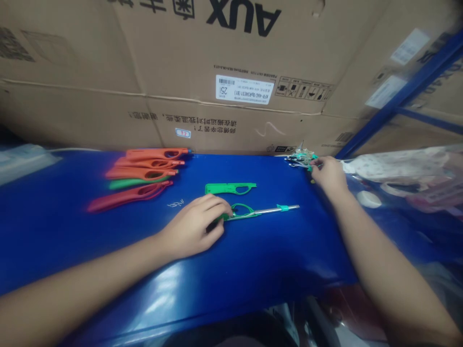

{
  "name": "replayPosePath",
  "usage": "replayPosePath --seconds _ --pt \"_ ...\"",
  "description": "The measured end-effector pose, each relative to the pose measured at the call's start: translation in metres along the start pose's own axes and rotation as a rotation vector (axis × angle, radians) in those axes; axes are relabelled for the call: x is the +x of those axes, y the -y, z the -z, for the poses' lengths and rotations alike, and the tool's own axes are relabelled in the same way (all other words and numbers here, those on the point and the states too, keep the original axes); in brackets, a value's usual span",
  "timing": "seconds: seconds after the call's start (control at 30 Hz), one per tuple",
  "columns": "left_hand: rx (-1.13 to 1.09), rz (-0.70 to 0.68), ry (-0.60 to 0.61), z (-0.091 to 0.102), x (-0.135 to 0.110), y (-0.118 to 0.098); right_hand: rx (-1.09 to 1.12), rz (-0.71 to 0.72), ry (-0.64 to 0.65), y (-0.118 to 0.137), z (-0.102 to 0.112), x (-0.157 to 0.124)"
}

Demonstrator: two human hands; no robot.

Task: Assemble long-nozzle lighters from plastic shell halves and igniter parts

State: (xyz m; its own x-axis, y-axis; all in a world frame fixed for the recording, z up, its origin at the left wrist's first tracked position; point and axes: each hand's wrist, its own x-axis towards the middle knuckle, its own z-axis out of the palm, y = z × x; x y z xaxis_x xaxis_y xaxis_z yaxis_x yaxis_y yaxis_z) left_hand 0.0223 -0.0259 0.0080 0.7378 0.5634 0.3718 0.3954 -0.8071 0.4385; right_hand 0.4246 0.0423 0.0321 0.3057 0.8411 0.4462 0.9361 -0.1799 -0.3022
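My left hand (198, 224) has its fingers closed round the handle of a green long-necked lighter (243, 210), whose metal tube points right and carries a turquoise piece (284, 208). Just behind it on the blue table lies a green lighter casing half (230, 188). Over at the back right, my right hand (329, 177) has thumb and fingers pinched at the edge of a pile of small parts (301, 157), turquoise, white and dark. What sits between those fingertips is too small to make out.
Several orange lighters (152, 164) and a red one (132, 195) lie at the left with a green one among them. Thin pale bits (176, 204) are near them. A large cardboard box (173, 62) walls the back; a blue metal bar (383, 113) and plastic bags (401, 166) stand right.
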Motion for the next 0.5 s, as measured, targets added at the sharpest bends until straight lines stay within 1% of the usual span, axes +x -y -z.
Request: replayPosePath --seconds 0.1,0.17,0.2,0.27,0.37,0.43,0.5 --pt "0.004 0.002 -0.002 0.000 0.000 0.000 0.090 -0.029 -0.010 0.006 0.011 0.000" --pt "0.004 0.001 -0.009 0.000 -0.001 0.000 0.175 -0.035 0.038 0.015 0.016 -0.002" --pt "0.003 0.003 -0.015 0.000 -0.001 0.000 0.223 -0.027 0.087 0.021 0.016 -0.005" --pt "0.000 0.011 -0.031 0.001 -0.001 0.000 0.319 0.013 0.227 0.034 0.013 -0.013" --pt "-0.002 0.023 -0.058 0.000 0.000 0.000 0.412 0.086 0.450 0.054 0.001 -0.029" --pt "-0.003 0.028 -0.072 0.000 0.000 0.001 0.435 0.125 0.515 0.063 -0.007 -0.036" --pt "-0.006 0.032 -0.078 0.000 -0.001 0.001 0.432 0.153 0.497 0.068 -0.010 -0.037"
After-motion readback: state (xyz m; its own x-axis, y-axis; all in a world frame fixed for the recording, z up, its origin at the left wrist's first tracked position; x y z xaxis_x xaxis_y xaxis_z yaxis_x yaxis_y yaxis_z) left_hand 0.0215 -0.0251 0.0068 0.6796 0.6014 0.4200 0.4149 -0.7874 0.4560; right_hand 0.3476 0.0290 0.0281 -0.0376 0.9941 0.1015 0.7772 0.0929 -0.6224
